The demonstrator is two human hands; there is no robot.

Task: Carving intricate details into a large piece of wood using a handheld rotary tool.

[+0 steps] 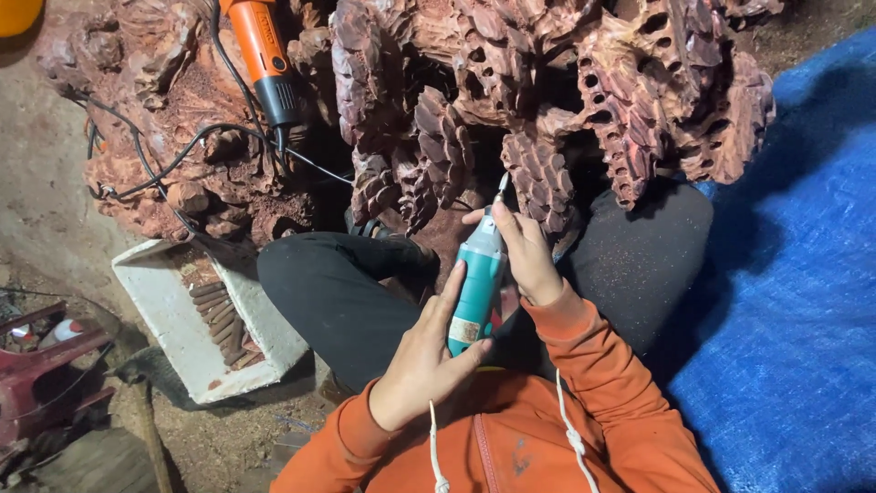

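Gripping a teal rotary tool [476, 285] two-handed: left hand [425, 356] wrapped round the rear of the body for support, right hand [524, 254] pinching near the nose to steer the bit. Tip set against a scaly fold of the reddish carved wood sculpture [538, 100], held over the lap between black-trousered knees for close control. Kept within reach at left: orange power tool [265, 57] resting on the wood, white tray [164, 315] of spare bits on the ground.

Before the carving [547, 100], the rotary tool [478, 283] sits between the left hand [424, 361] and right hand [525, 256], its tip at the carving; a grinder [265, 59] lies on the carving's left part, a tray [196, 319] left below it, a tarp [794, 274] right.
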